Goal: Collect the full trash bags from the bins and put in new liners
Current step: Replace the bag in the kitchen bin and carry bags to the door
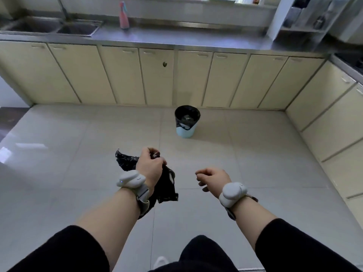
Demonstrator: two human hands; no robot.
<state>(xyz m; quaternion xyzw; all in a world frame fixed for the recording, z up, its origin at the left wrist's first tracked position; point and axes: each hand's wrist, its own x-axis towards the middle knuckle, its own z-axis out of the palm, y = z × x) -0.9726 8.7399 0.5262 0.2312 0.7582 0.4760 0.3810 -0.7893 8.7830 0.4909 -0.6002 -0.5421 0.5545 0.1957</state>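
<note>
A small light-blue bin [185,132] stands on the tiled floor near the cabinets. A black trash bag [187,116] lines it and folds over its rim, with some trash inside. My left hand [150,165] is closed around a crumpled black liner [167,185], which hangs below the wrist and sticks out to the left. My right hand [213,177] hovers beside it at the same height, fingers curled inward, holding nothing. Both hands are well short of the bin. Grey trackers are strapped on both wrists.
Cream cabinet doors [157,75] run along the back wall and down the right side. A steel counter [176,36] above holds a sink [76,28] and a pink bottle [124,16]. Open tiled floor [78,154] lies between me and the bin.
</note>
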